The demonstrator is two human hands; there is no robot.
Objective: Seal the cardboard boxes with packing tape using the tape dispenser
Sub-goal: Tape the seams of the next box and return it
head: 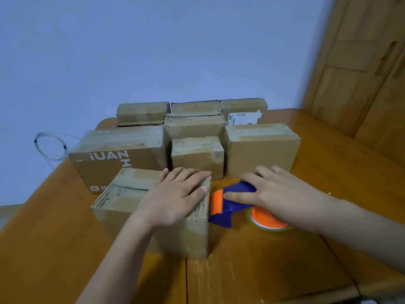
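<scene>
- Orange-brown wooden counter (274, 260) fills the lower frame; a seam between boards runs down the lower centre. Pale blue wall (153, 51) behind, panelled wooden door (361, 73) at upper right.
- Coil of thin clear cable (49, 145) hangs off the counter's edge at mid left.
- Cluster of taped brown cardboard boxes at frame centre: large printed box (118, 154) on the left, small cube box (197, 156) in the middle, plain box (260, 148) on the right, more stacked behind, one with a white shipping label (242, 118).
- Nearest brown cardboard box (151, 216) sits lower centre-left, just in front of the cluster, its top flap seam running left to right.
- Left hand (175, 196) lies flat on that box's top right edge, fingers straight, pressing down.
- Blue and orange plastic tape dispenser (232, 202) sits right of centre, its orange roller end touching the box's right side; long axis runs left to right, tape roll (269, 220) at the right end.
- Right hand (269, 189) wraps the dispenser's blue handle from above, fingers curled.
</scene>
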